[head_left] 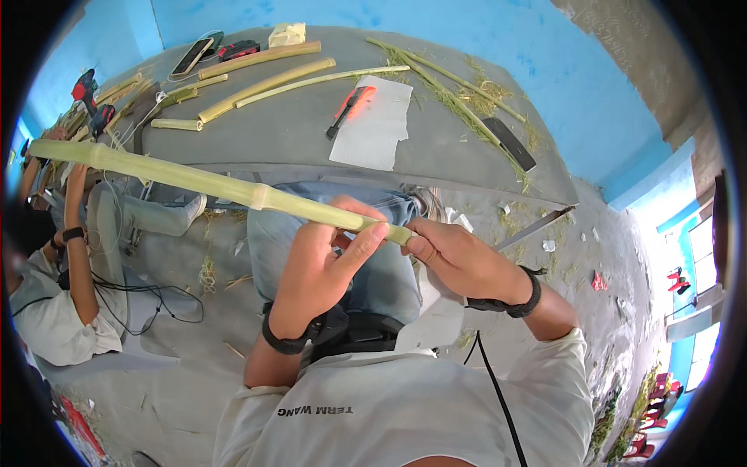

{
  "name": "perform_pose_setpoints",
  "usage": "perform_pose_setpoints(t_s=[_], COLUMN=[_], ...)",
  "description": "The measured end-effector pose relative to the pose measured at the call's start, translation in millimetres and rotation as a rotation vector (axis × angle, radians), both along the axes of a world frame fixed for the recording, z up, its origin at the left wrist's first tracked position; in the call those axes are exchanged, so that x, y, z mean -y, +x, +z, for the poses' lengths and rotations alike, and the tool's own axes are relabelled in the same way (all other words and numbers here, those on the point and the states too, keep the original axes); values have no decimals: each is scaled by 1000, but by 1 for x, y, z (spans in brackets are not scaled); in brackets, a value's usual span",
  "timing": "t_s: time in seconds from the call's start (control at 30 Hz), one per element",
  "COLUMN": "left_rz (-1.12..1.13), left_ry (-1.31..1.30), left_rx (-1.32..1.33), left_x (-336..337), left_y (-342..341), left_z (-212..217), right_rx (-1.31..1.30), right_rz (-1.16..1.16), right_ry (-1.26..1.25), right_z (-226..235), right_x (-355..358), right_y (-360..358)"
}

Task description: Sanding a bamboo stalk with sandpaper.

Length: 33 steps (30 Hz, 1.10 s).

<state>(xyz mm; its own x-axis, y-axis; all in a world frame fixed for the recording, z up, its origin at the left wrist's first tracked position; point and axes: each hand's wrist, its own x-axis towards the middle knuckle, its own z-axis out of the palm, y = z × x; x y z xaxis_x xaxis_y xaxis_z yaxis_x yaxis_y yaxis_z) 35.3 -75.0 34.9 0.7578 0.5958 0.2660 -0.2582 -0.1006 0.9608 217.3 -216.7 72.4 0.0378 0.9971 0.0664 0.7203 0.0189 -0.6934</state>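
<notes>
I hold a long pale green bamboo stalk (194, 180) that runs from the far left across to the middle of the view. My left hand (323, 265) is wrapped around it near its right end. My right hand (455, 257) grips the very end of the stalk, thumb pressed at the tip. Both wrists wear black bands. My knees in blue jeans (311, 233) are beneath the stalk.
A grey table (296, 140) ahead carries several cut bamboo pieces (264, 82), thin green strips (459, 101), a white paper sheet (373, 124) with an orange-handled knife (350, 105), a dark flat blade (510, 144) and a phone (191, 56). Another person (54, 296) sits at the left.
</notes>
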Motion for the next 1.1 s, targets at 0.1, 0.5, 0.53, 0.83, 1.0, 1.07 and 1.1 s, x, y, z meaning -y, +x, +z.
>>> perform_pose_setpoints(t_s=[0.1, 0.5, 0.53, 0.83, 1.0, 1.07, 1.1], left_rz=[47, 432, 406, 83, -176, -252, -268], left_ry=[-1, 1351, 1425, 1436, 1284, 1272, 1282], left_rx=[-58, -221, -213, -421, -583, -581, -574], left_x=[4, -37, -42, -40, -33, -27, -24], left_y=[-4, -59, -60, -44, -5, 11, 18], left_z=[2, 41, 38, 8, 27, 33, 36], right_rx=[176, 620, 645, 801, 843, 857, 865], right_rz=[-70, -116, -122, -83, -142, -156, -162], right_ry=[105, 306, 301, 297, 283, 277, 280], right_z=[-7, 14, 18, 16, 12, 9, 6], right_x=[1, 34, 39, 89, 125, 138, 143], right_y=[4, 45, 45, 46, 63, 69, 72])
